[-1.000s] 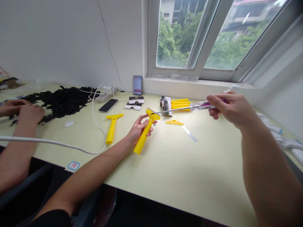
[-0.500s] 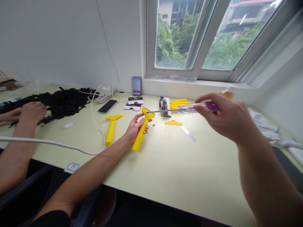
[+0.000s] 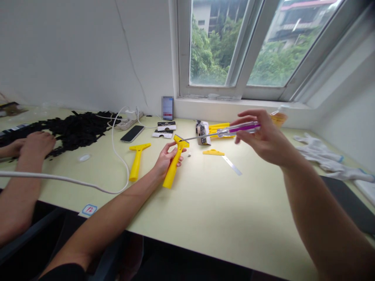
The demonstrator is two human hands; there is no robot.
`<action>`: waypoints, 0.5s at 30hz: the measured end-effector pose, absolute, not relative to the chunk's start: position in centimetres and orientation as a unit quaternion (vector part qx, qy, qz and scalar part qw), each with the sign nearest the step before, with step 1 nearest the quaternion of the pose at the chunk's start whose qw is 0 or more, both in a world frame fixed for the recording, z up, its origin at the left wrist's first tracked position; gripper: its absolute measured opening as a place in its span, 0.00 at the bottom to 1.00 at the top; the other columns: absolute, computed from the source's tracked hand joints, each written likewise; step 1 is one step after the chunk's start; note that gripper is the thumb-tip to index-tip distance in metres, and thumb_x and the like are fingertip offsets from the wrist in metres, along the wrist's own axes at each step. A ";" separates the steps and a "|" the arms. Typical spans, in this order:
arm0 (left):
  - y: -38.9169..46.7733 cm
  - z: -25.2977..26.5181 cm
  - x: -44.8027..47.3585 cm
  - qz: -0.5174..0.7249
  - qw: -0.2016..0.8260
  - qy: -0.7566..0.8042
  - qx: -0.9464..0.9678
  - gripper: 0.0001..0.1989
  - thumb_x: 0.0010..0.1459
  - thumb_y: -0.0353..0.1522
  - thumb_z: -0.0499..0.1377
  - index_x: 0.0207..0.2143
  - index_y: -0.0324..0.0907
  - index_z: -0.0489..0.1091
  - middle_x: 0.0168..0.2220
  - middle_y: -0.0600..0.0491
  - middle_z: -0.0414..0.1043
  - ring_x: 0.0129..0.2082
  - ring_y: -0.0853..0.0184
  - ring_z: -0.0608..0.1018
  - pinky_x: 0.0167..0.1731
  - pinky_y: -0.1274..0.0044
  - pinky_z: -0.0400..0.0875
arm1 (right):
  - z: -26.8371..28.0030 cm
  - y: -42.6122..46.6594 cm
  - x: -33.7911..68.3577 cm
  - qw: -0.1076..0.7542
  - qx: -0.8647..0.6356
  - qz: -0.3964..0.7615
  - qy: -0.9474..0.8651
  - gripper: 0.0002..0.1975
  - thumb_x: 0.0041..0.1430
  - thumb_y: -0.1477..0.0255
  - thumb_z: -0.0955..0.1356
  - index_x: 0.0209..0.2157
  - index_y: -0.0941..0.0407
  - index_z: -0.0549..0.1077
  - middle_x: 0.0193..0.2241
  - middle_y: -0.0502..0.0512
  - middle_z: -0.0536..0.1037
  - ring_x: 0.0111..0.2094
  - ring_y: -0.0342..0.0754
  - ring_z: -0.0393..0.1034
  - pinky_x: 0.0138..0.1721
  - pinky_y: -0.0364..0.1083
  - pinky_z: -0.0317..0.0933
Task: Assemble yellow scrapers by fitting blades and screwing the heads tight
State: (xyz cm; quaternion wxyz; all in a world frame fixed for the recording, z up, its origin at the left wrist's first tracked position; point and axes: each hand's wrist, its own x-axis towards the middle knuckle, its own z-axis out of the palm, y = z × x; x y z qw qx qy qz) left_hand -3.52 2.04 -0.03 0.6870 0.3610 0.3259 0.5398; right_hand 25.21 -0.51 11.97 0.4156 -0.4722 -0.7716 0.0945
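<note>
My left hand point(image 3: 164, 162) is closed around a yellow scraper handle point(image 3: 172, 171), tilted with its T-shaped head up. In my right hand point(image 3: 268, 144) is a screwdriver point(image 3: 240, 128) with a clear and purple handle. Its tip meets the scraper head at a screw hole; whether a screw sits there is too small to tell. Several small screws point(image 3: 189, 154) lie just right of my left hand. Farther right are a yellow plastic piece point(image 3: 213, 152) and a thin metal blade point(image 3: 232, 165). Another yellow scraper handle point(image 3: 136, 164) rests left of my left hand.
Yellow handles point(image 3: 219, 126) and a black-and-white package point(image 3: 202, 132) lie at the back. A phone point(image 3: 132, 134), white cable point(image 3: 73, 180) and black pieces point(image 3: 77, 130) are left, beside a co-worker's hands point(image 3: 38, 144). White gloves point(image 3: 319, 156) lie right.
My right hand has shifted left and its fingers have changed position on the screwdriver handle. The screwdriver tip stays at the scraper head, and my left hand keeps its hold. The view moved slightly.
</note>
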 end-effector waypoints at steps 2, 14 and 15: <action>2.0 -0.1 -3.5 0.539 0.688 0.323 0.363 0.21 0.54 0.32 0.64 0.48 0.46 0.60 0.40 0.46 0.76 0.22 0.72 0.74 0.19 0.83 0.64 | 11.9 -0.4 25.3 0.416 -0.517 0.067 -0.745 0.18 0.60 0.57 0.66 0.48 0.52 0.67 0.37 0.55 0.76 0.32 0.51 0.73 0.33 0.49 0.67; 2.2 -0.2 -3.4 0.542 0.678 0.351 0.350 0.20 0.55 0.31 0.63 0.48 0.46 0.60 0.39 0.46 0.76 0.21 0.71 0.75 0.18 0.82 0.64 | 11.3 0.0 24.9 0.407 -0.471 0.119 -0.774 0.24 0.59 0.59 0.67 0.54 0.50 0.61 0.45 0.58 0.75 0.30 0.49 0.73 0.31 0.49 0.68; 2.2 -0.2 -3.4 0.543 0.678 0.351 0.350 0.20 0.55 0.31 0.63 0.48 0.46 0.60 0.39 0.46 0.76 0.21 0.72 0.75 0.18 0.82 0.64 | 11.2 0.1 24.9 0.406 -0.469 0.127 -0.774 0.24 0.59 0.58 0.67 0.54 0.51 0.61 0.44 0.58 0.75 0.29 0.48 0.72 0.30 0.49 0.68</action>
